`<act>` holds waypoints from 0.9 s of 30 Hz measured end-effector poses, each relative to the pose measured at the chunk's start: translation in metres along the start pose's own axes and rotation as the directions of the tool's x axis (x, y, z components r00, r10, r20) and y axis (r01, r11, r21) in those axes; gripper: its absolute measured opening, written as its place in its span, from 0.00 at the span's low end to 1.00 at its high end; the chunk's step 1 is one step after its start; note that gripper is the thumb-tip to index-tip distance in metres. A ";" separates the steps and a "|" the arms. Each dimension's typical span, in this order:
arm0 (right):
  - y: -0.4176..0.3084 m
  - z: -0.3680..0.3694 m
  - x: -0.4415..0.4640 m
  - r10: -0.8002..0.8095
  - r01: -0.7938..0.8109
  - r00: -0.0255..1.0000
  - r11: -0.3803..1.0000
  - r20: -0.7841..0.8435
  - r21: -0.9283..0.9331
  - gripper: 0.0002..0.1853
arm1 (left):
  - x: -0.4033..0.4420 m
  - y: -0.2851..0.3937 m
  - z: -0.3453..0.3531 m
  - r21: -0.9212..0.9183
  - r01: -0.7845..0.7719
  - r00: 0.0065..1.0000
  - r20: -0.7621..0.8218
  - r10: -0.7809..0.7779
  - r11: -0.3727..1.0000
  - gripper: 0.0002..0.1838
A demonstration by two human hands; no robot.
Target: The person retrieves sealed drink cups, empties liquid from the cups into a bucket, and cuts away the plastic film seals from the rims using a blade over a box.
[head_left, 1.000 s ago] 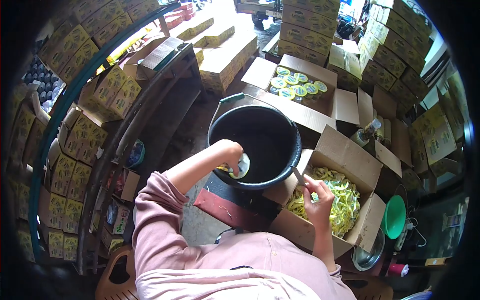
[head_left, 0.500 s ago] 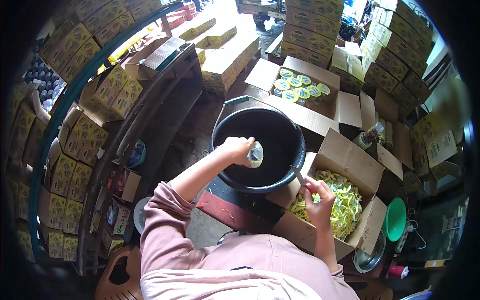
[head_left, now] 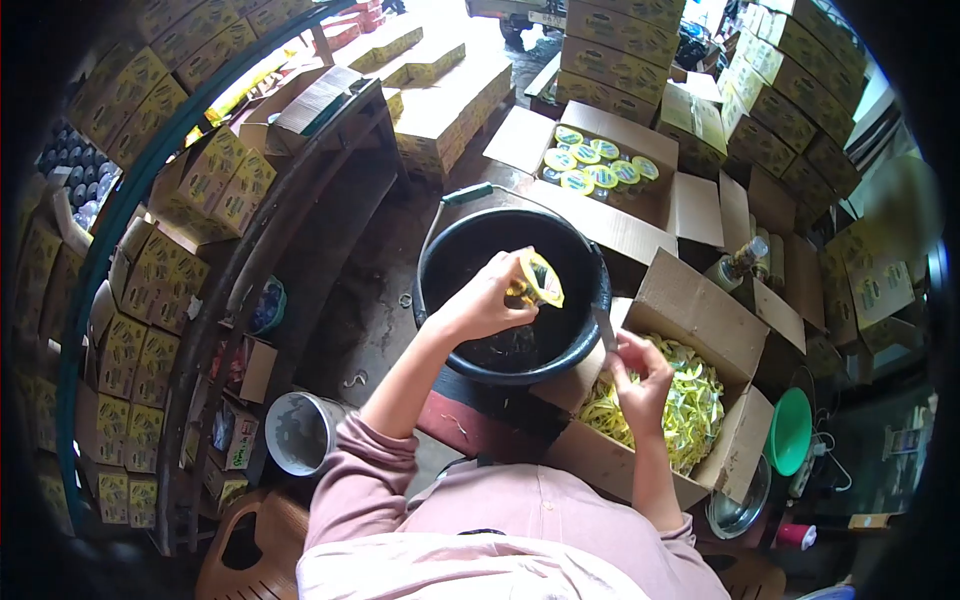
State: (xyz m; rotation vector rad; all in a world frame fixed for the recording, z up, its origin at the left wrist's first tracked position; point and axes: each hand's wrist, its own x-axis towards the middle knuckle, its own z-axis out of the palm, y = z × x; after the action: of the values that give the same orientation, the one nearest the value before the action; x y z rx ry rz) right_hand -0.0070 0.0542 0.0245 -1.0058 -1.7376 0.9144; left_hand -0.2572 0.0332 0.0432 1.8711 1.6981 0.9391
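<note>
Over the black bucket (head_left: 425,285), my left hand (head_left: 490,300) is closed on a clear cup with a yellow-rimmed lid (head_left: 542,279), tilted on its side. At the bucket's right rim, my right hand (head_left: 643,378) holds a thin flat blade (head_left: 606,330), pointing up and away from me. Below that hand a carton (head_left: 695,305) holds a heap of yellow and green strips (head_left: 690,400). Beyond the bucket stands an open carton (head_left: 630,228) with several cups with yellow-rimmed lids (head_left: 602,177). The bucket's inside is dark, with something shiny low in it.
A pale bucket (head_left: 300,433) stands at the lower left beside a wooden rack (head_left: 230,320). Stacked yellow cartons (head_left: 615,60) rise at the back and both sides. A green bowl (head_left: 788,432) is at the right. A red board (head_left: 460,425) lies near my body.
My left hand has risen from low in the bucket and moved right with the cup, whose lid now faces right. My right hand has shifted slightly. More of the pale bucket shows.
</note>
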 end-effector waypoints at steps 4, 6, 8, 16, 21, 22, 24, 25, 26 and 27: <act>-0.013 0.003 0.025 -0.056 0.056 0.998 0.998 -0.029 -0.009 0.14 | -0.009 0.009 0.014 -0.341 -0.091 0.974 -0.225 0.012 0.936 0.35; -0.024 0.005 0.041 -0.185 0.184 0.983 0.982 -0.011 -0.035 0.11 | -0.011 0.002 0.021 -0.320 -0.174 0.959 -0.271 0.086 0.931 0.34; -0.033 0.005 0.052 -0.327 0.330 0.944 0.940 0.044 -0.091 0.12 | -0.014 0.006 0.024 -0.344 -0.203 0.949 -0.299 0.098 0.917 0.34; -0.049 0.000 0.076 -0.747 0.810 0.573 0.452 0.338 -0.374 0.11 | -0.018 0.040 0.017 -0.271 -0.188 0.934 -0.347 0.087 0.944 0.40; -0.051 0.000 0.085 -0.810 0.882 0.452 0.343 0.375 -0.323 0.10 | -0.022 0.040 0.021 -0.385 -0.163 0.955 -0.293 0.047 0.909 0.41; -0.051 0.000 0.086 -0.821 0.890 0.436 0.333 0.369 -0.312 0.10 | -0.024 0.042 0.019 -0.399 -0.164 0.959 -0.279 0.051 0.902 0.39; -0.048 0.000 0.087 -0.837 0.900 0.407 0.300 0.365 -0.316 0.10 | -0.026 0.046 0.015 -0.402 -0.168 0.962 -0.266 0.061 0.900 0.36; -0.047 0.001 0.087 -0.845 0.905 0.393 0.283 0.363 -0.318 0.10 | -0.026 0.047 0.013 -0.393 -0.173 0.961 -0.267 0.068 0.903 0.35; -0.048 0.000 0.087 -0.846 0.906 0.387 0.277 0.366 -0.319 0.10 | -0.026 0.048 0.011 -0.383 -0.177 0.961 -0.268 0.074 0.907 0.34; -0.048 0.000 0.087 -0.848 0.908 0.382 0.270 0.368 -0.320 0.11 | -0.027 0.049 0.009 -0.367 -0.177 0.962 -0.262 0.081 0.913 0.34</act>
State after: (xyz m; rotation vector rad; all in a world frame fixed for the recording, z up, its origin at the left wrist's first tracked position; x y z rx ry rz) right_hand -0.0410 0.1139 0.0963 -0.0561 -2.2604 -0.2556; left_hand -0.2175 0.0004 0.0672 1.6672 1.3908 1.4917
